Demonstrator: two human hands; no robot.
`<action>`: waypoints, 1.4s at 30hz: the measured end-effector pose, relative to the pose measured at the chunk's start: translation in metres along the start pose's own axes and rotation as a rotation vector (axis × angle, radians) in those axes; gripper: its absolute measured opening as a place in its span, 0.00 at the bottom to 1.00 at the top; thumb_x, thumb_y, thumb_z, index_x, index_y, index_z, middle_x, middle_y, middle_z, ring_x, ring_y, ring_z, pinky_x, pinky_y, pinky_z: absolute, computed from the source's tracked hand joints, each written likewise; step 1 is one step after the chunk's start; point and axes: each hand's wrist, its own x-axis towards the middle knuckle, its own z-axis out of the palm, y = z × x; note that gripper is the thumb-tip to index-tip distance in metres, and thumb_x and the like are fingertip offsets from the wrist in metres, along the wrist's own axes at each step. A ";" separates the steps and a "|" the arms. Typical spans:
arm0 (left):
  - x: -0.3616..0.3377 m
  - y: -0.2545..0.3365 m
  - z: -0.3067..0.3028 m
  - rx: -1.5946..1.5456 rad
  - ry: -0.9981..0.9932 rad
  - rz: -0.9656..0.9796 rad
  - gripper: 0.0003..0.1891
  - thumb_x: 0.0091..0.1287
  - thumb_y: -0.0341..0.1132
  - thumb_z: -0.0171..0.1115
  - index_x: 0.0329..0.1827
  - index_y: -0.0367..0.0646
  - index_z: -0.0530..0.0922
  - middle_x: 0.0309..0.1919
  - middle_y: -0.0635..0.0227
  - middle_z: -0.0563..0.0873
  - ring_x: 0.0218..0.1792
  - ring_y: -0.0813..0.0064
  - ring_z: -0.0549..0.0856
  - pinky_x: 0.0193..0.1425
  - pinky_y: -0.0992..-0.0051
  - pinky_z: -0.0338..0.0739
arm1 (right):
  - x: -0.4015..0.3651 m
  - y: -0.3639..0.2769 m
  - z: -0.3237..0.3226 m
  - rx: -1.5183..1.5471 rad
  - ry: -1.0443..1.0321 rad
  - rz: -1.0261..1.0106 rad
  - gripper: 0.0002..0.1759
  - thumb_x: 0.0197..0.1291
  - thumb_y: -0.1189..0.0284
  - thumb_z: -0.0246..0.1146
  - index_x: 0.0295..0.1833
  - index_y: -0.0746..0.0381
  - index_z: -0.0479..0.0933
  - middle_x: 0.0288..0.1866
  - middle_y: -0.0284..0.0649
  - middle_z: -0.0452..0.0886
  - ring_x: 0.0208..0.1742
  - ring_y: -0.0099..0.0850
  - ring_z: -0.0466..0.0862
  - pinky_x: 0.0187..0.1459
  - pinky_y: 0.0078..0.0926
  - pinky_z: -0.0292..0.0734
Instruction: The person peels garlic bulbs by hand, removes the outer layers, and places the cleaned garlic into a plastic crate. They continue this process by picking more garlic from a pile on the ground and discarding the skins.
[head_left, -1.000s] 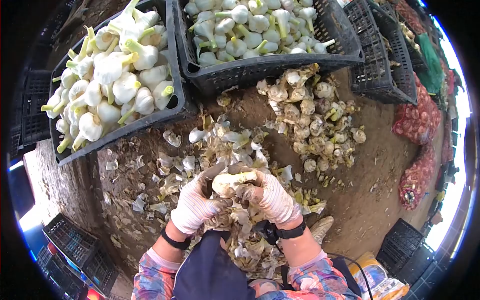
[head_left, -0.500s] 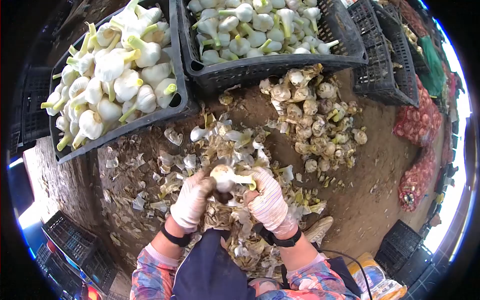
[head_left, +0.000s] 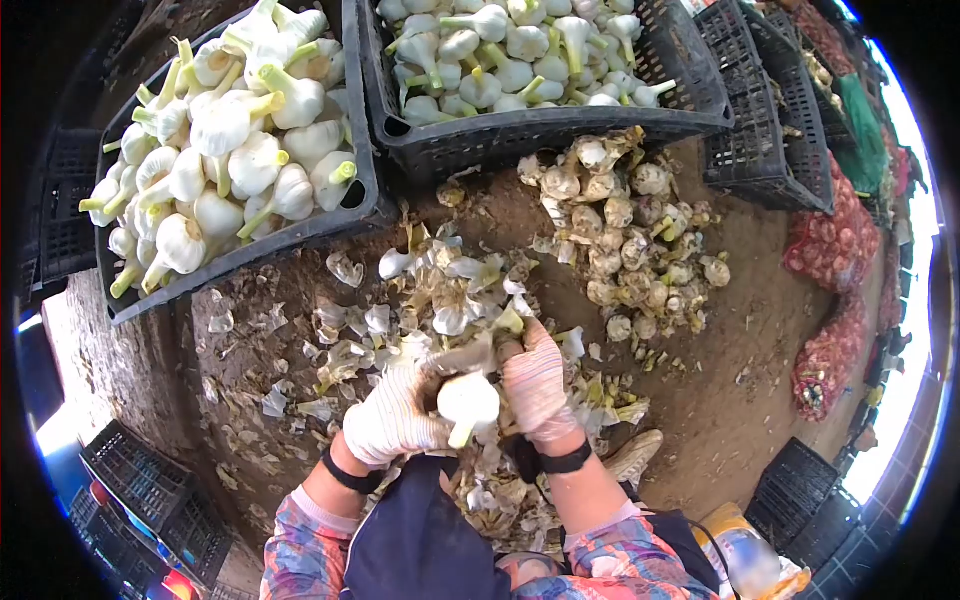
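- Garlic bulb (head_left: 469, 400) has turned stem toward the wearer, left hand (head_left: 395, 410) gripping it.
- Right hand (head_left: 535, 385) pinches peel (head_left: 510, 322).
- Slack grip could drop it among husks (head_left: 345, 357).

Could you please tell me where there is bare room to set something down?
The ground is mostly bare right of the soiled garlic pile, bounded by the red net sacks and, lower down, the black crate. It is crowded beneath the left hand and right hand, where peelings lie thick, and along the top, where two crates hold white garlic.
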 end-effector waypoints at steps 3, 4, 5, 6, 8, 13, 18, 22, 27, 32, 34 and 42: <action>0.003 0.015 0.008 0.158 -0.014 0.072 0.42 0.43 0.26 0.82 0.65 0.36 0.72 0.51 0.67 0.84 0.53 0.79 0.80 0.60 0.75 0.74 | 0.017 0.014 -0.012 -1.235 -0.154 0.037 0.23 0.55 0.75 0.63 0.57 0.71 0.73 0.53 0.58 0.81 0.58 0.55 0.79 0.59 0.39 0.75; 0.001 0.010 0.002 0.155 -0.011 0.067 0.42 0.43 0.26 0.82 0.65 0.36 0.72 0.51 0.67 0.84 0.53 0.79 0.80 0.60 0.75 0.74 | 0.005 0.004 -0.011 -1.234 -0.159 0.041 0.23 0.55 0.75 0.63 0.57 0.71 0.73 0.53 0.58 0.81 0.58 0.55 0.79 0.59 0.39 0.75; 0.001 0.001 -0.008 0.136 0.006 -0.010 0.42 0.42 0.25 0.82 0.65 0.36 0.72 0.53 0.67 0.83 0.54 0.79 0.80 0.60 0.75 0.74 | -0.009 -0.007 -0.013 -1.057 -0.200 -0.171 0.28 0.55 0.75 0.64 0.62 0.71 0.70 0.58 0.59 0.78 0.63 0.53 0.77 0.63 0.37 0.73; 0.000 -0.004 -0.013 0.116 0.022 -0.086 0.42 0.42 0.24 0.81 0.65 0.36 0.72 0.54 0.67 0.82 0.55 0.79 0.79 0.60 0.75 0.74 | -0.020 -0.011 -0.019 -0.872 -0.236 -0.376 0.33 0.55 0.75 0.65 0.67 0.71 0.67 0.63 0.61 0.75 0.67 0.52 0.74 0.67 0.35 0.70; -0.002 -0.009 -0.008 -0.009 0.080 -0.062 0.38 0.44 0.21 0.79 0.63 0.37 0.74 0.56 0.67 0.80 0.56 0.78 0.79 0.61 0.74 0.74 | -0.032 -0.016 -0.024 -0.667 -0.311 -0.367 0.37 0.58 0.77 0.64 0.73 0.69 0.61 0.68 0.56 0.72 0.70 0.42 0.71 0.69 0.33 0.66; 0.000 -0.006 -0.003 0.411 0.208 0.221 0.29 0.55 0.21 0.70 0.63 0.36 0.75 0.56 0.65 0.81 0.52 0.74 0.82 0.59 0.71 0.77 | -0.046 -0.030 -0.004 0.058 -0.289 -0.016 0.28 0.63 0.81 0.59 0.70 0.68 0.66 0.61 0.43 0.77 0.59 0.27 0.77 0.62 0.24 0.71; -0.003 -0.001 -0.002 0.977 0.261 0.135 0.17 0.61 0.30 0.69 0.54 0.40 0.82 0.44 0.60 0.86 0.44 0.69 0.86 0.49 0.72 0.79 | -0.041 -0.026 -0.003 -0.689 -0.231 -0.650 0.32 0.52 0.75 0.63 0.67 0.66 0.71 0.58 0.54 0.78 0.58 0.46 0.79 0.63 0.37 0.71; 0.002 -0.007 -0.003 1.232 0.292 0.290 0.09 0.62 0.31 0.64 0.44 0.40 0.83 0.39 0.55 0.86 0.37 0.55 0.85 0.44 0.67 0.79 | -0.043 -0.028 0.004 -0.881 -0.190 -0.735 0.36 0.44 0.75 0.62 0.65 0.66 0.72 0.58 0.57 0.76 0.60 0.54 0.74 0.64 0.44 0.69; 0.003 -0.011 -0.008 0.827 0.412 0.291 0.07 0.59 0.27 0.61 0.39 0.36 0.80 0.29 0.57 0.84 0.31 0.64 0.83 0.37 0.69 0.78 | -0.043 -0.019 0.002 -0.464 -0.268 -0.488 0.31 0.52 0.79 0.60 0.66 0.66 0.72 0.59 0.53 0.77 0.59 0.44 0.78 0.61 0.37 0.72; 0.006 -0.027 -0.016 0.554 0.502 0.145 0.08 0.61 0.27 0.58 0.40 0.32 0.80 0.28 0.60 0.85 0.29 0.76 0.82 0.36 0.73 0.77 | -0.040 -0.022 0.005 -0.360 -0.427 -0.169 0.34 0.62 0.79 0.55 0.75 0.65 0.59 0.57 0.47 0.79 0.50 0.31 0.80 0.51 0.24 0.77; 0.004 -0.028 -0.014 0.505 0.497 0.101 0.08 0.62 0.28 0.57 0.40 0.32 0.80 0.28 0.60 0.85 0.29 0.75 0.82 0.36 0.73 0.77 | -0.042 -0.018 0.011 -0.404 -0.397 -0.035 0.40 0.62 0.77 0.57 0.79 0.64 0.51 0.51 0.39 0.79 0.45 0.23 0.77 0.48 0.22 0.77; 0.010 -0.013 -0.060 0.023 0.840 0.217 0.18 0.74 0.45 0.55 0.44 0.35 0.80 0.32 0.67 0.87 0.30 0.78 0.84 0.28 0.78 0.78 | -0.055 -0.017 0.012 0.511 -0.511 0.334 0.35 0.52 0.75 0.65 0.68 0.66 0.67 0.40 0.36 0.80 0.31 0.23 0.77 0.31 0.20 0.73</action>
